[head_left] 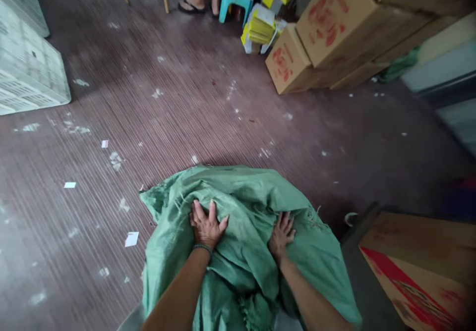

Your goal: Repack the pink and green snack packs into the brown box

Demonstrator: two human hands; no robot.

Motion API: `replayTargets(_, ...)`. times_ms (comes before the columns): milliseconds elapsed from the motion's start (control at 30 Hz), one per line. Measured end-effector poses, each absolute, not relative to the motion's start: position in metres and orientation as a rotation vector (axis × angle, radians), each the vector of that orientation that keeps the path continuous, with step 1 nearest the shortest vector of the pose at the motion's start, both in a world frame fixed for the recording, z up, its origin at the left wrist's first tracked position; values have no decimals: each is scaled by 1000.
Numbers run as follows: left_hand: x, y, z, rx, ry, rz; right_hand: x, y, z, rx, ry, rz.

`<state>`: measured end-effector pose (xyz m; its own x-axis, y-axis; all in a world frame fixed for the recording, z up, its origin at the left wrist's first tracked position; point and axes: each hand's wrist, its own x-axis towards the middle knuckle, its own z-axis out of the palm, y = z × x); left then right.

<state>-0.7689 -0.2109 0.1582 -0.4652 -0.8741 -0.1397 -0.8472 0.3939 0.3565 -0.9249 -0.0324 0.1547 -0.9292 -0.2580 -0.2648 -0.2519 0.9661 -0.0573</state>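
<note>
A large green woven sack lies crumpled at the bottom middle of the head view, with frayed threads along its edges. My left hand presses on its upper left part, fingers spread and a bracelet round the wrist. On the upper right part rests my right hand, fingers stretched out and partly sunk into a fold. Both palms are against the cloth, and neither hand grasps it. What lies under or inside the sack is hidden.
Cardboard boxes are stacked at the upper right, beside yellow bundles and a blue stool. A person's sandalled feet show behind. White plastic crates stand at left; another carton is at lower right. Paper scraps dot the floor.
</note>
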Motion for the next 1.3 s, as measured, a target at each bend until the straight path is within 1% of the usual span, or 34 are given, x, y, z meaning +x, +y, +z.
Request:
replayTargets(100,-768,-205,164,1518,-2538,-686,-928,-39,150,-326,2817,149)
replayTargets(200,-765,-210,169,1489,-2520,-718,-928,-45,153,-338,2779,263)
replayTargets(333,-767,-232,170,1451,-2494,-744,-931,-60,154,-372,2740,347)
replayTargets(433,-774,-249,171,1426,-2472,-769,-938,-70,150,-453,2766,351)
replayTargets(600,-779,-260,181,1454,-2501,-834,-941,-84,159,-508,2804,294)
replayTargets(767,-779,-263,186,1429,-2507,-745,-936,-98,174,-482,2789,190)
replayTargets(967,-765,-266,206,1360,-2573,-632,-928,-98,184,-450,2866,-242)
replayTargets(1067,-747,-270,218,1343,-2593,-612,-920,-94,224,-385,2752,-585)
replayTargets(1167,-726,-278,232,1328,-2628,-608,-883,-76,299,-411,2708,-913)
replayTargets(1233,-709,-283,246,1350,-2681,-660,-835,-53,352,-567,2756,-974)
replayTargets(1300,-688,-284,267,1336,-2768,-692,-771,-21,392,-619,2794,-809)
